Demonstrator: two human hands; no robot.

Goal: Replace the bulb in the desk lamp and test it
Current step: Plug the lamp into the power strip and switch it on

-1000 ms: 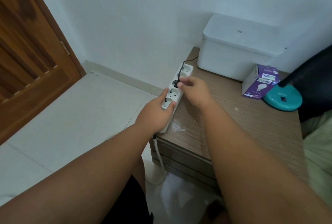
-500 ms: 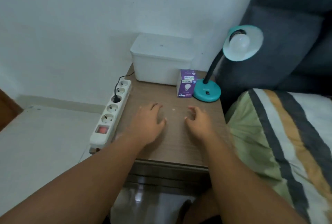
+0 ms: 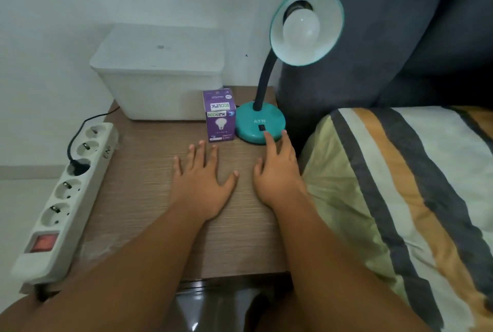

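The teal desk lamp (image 3: 256,122) stands at the back right of the wooden bedside table (image 3: 149,198), its shade tilted toward me with a white bulb (image 3: 301,27) screwed in and unlit. My right hand (image 3: 277,171) reaches onto the lamp's base, the index fingertip just below the black switch (image 3: 262,127). Flat on the table, fingers spread, lies my left hand (image 3: 204,181), holding nothing. A purple bulb box (image 3: 219,115) stands left of the lamp base. The lamp's black plug (image 3: 78,167) sits in the white power strip (image 3: 64,201).
A white lidded storage box (image 3: 160,73) fills the table's back. The power strip lies along the left edge, its red switch (image 3: 41,242) near me. A dark headboard (image 3: 373,38) and a striped bed (image 3: 400,198) lie close on the right.
Both hands left the power strip with the plug seated in it. The view swung right to the lamp. My right hand moved forward onto the lamp base; the left flattened on the table.
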